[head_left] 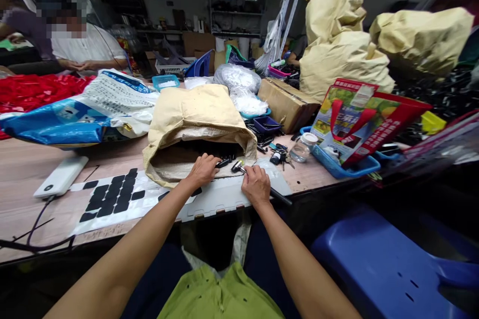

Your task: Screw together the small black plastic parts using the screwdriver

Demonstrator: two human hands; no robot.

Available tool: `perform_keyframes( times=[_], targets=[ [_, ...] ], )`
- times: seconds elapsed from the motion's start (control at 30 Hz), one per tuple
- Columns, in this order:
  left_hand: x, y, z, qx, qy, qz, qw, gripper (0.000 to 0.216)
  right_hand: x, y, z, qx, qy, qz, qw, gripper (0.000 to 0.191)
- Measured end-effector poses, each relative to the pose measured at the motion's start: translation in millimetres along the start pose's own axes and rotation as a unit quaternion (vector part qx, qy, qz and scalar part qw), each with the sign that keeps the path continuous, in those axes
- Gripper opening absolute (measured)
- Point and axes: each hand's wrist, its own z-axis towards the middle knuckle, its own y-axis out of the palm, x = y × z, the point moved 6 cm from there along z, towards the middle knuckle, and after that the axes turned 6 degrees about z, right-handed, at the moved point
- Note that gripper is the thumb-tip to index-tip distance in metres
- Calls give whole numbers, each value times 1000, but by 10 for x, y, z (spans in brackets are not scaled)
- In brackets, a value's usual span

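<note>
A beige woven sack point(200, 109) lies on its side on the table, its mouth facing me and dark pieces just visible inside. At that mouth my left hand point(204, 168) is closed, pinching a small black part point(224, 161). My right hand point(256, 184) is wrapped round a tool with a shiny metal head point(237, 166); its black handle point(280, 196) sticks out past the palm. The tool's exact kind is unclear. Under both hands is a pale flat board point(224, 204) at the table's front edge. Left of it lies a sheet with black rounded stickers point(112, 194).
A white power bank point(62, 176) with a cable lies left. Keys point(281, 154), a clear jar point(304, 147) and a blue tray point(350, 169) holding a colourful bag stand right. A cardboard box point(288, 102) is behind. A blue chair point(374, 259) stands right; people sit far left.
</note>
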Motion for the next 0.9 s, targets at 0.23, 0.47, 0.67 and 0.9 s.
perform_keyframes(
  times=[0.23,0.47,0.67,0.9],
  targets=[
    [26,40,69,6,-90,-50,995,25,0,-9,6,1,-1,0,1000,25],
    [74,16,-273,60,-60,-155,984,19,1,-6,7,3,-1,4,1000,25],
    [173,181,-613,91,-55,-202,974,20,13,16,4,-2,1,3,1000,26],
    [163,211,-625,130,-71,-219,964,18,29,-14,37,-25,-11,23,999,27]
  ],
)
